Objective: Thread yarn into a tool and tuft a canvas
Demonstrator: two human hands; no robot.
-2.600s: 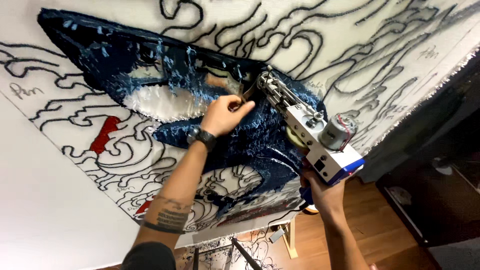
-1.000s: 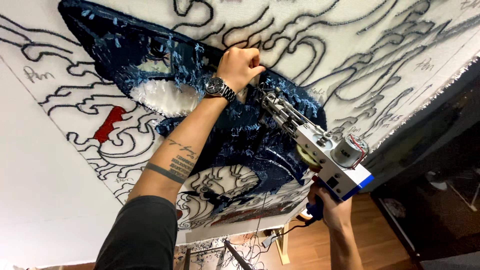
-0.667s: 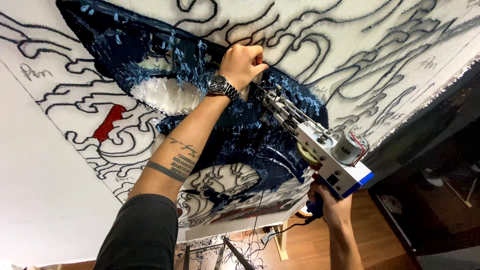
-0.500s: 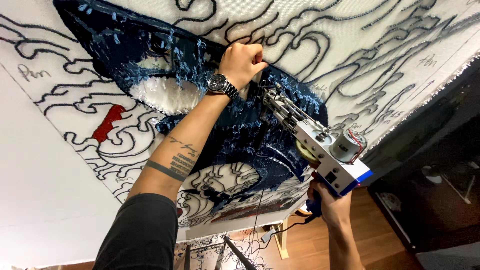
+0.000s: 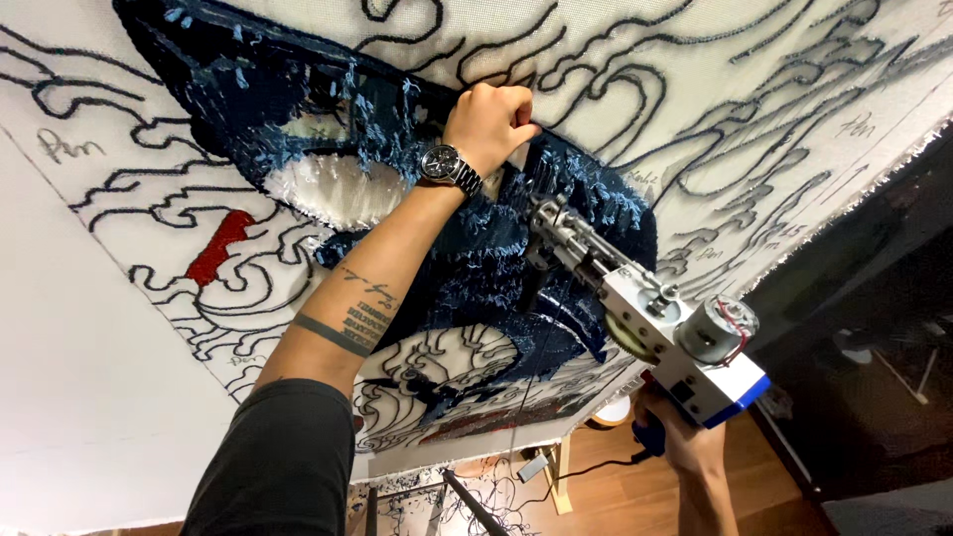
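The tufting gun (image 5: 635, 318), white with a blue base and a grey motor on its side, points its metal nose up and left into the cloth (image 5: 695, 89), meeting it in the dark blue tufted patch (image 5: 476, 268) just below the left hand. The right hand (image 5: 685, 442) is closed around the gun's blue handle from underneath, low at the right of the view; only part of that hand shows under the gun's body. The left hand (image 5: 488, 124) is curled into a loose fist and pressed against the cloth at the upper edge of the blue patch, fingers bent under; whether it pinches anything there cannot be told. A watch (image 5: 447, 167) sits on that wrist. The cloth is stretched flat, white, with black wave outlines drawn over it, a white tufted area (image 5: 342, 189) inside the blue, and a small red area (image 5: 218, 248) off to the left. Below the cloth's lower edge lie a wooden floor (image 5: 615, 496) and a leg of the frame (image 5: 561, 476).
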